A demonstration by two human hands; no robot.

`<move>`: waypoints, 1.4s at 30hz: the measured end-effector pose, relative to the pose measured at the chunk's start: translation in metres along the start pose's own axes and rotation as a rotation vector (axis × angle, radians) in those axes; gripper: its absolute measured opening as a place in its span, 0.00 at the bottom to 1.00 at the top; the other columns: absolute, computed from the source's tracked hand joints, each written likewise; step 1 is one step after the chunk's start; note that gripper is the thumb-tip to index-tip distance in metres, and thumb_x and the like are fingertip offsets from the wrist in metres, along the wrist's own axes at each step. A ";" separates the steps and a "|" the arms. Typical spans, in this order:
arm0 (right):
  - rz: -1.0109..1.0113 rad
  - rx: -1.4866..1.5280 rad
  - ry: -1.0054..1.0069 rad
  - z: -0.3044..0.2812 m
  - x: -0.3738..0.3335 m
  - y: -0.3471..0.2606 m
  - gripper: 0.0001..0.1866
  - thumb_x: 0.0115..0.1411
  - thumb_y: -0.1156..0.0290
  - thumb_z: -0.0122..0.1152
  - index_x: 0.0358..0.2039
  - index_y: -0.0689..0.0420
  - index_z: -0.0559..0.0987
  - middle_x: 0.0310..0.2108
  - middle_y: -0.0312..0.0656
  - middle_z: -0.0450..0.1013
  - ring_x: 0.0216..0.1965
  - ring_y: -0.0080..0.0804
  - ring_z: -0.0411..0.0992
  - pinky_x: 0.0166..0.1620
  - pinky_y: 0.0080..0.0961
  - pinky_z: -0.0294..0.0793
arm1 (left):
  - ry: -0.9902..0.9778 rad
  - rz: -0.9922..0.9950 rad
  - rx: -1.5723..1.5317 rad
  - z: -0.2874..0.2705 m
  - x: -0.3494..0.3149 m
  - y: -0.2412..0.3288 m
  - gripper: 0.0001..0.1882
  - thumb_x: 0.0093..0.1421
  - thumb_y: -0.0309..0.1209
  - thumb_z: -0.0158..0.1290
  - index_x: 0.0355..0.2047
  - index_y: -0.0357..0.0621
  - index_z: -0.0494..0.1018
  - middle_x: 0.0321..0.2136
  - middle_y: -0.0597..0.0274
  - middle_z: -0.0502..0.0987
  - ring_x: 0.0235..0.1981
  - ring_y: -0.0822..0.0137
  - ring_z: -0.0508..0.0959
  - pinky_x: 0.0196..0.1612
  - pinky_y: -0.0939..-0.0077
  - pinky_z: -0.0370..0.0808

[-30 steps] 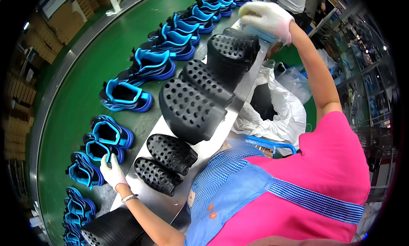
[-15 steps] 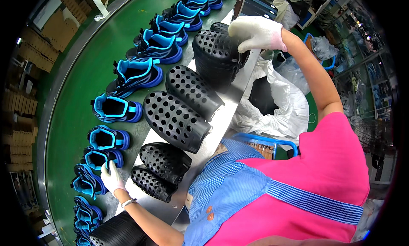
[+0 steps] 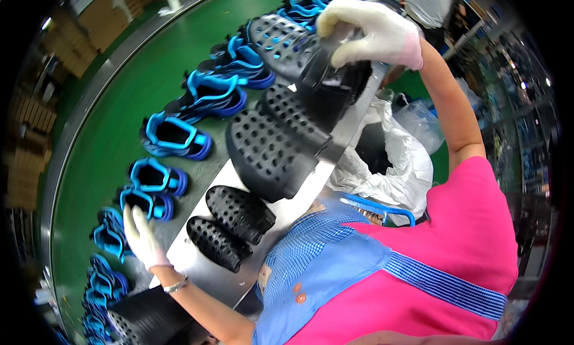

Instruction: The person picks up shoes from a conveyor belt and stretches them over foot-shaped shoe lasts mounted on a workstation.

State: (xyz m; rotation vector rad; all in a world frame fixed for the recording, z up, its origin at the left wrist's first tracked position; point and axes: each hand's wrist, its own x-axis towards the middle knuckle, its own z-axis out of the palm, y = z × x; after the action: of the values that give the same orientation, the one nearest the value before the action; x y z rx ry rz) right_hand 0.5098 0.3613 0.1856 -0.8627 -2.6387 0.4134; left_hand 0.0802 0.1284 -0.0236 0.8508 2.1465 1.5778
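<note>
My right hand, in a white glove, grips a black perforated shoe-shaped plastic shell by its rear end. The shell is tilted and blurred, just above a stack of dark shells. My left hand, gloved too, has its fingers stretched out and holds nothing. Its fingertips reach the edge of a black and blue sneaker standing in a row; whether they touch it cannot be told. Between my hands, two larger perforated shells and a smaller pair lie on a metal ledge.
Several black and blue sneakers line the green conveyor. Another stack of dark shells lies at the lower left. On the right, a white sack stands beside a blue basket. Cartons are piled beyond the conveyor.
My right hand has lifted a perforated shell from the far stack, and it now tilts over the sneakers. My left hand has shifted slightly left, and the view has turned a little.
</note>
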 end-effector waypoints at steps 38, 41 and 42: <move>-0.280 -0.181 -0.669 0.273 0.216 -0.244 0.25 0.50 0.54 0.53 0.39 0.62 0.78 0.33 0.55 0.76 0.38 0.48 0.75 0.44 0.34 0.72 | 0.483 0.179 0.053 -0.021 -0.011 -0.051 0.10 0.57 0.33 0.54 0.34 0.39 0.77 0.33 0.57 0.77 0.33 0.63 0.78 0.40 0.72 0.74; -0.284 -0.279 -0.690 0.289 0.230 -0.260 0.22 0.49 0.58 0.53 0.36 0.63 0.80 0.33 0.55 0.77 0.37 0.48 0.76 0.43 0.36 0.74 | 0.294 0.223 0.296 -0.013 -0.017 -0.047 0.14 0.54 0.34 0.56 0.40 0.40 0.75 0.42 0.54 0.75 0.38 0.56 0.77 0.45 0.67 0.73; -0.271 -0.303 -0.725 0.293 0.234 -0.271 0.22 0.48 0.59 0.53 0.36 0.63 0.80 0.33 0.55 0.77 0.37 0.48 0.76 0.42 0.36 0.75 | 0.267 0.226 0.348 -0.012 -0.017 -0.052 0.17 0.54 0.35 0.56 0.41 0.41 0.74 0.44 0.54 0.74 0.39 0.55 0.76 0.45 0.66 0.73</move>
State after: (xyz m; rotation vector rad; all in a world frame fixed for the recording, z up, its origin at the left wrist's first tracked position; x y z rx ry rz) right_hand 0.0761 0.2449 0.0731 -0.4650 -3.4997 0.2941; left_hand 0.0724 0.0979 -0.0701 1.0737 2.6500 1.5147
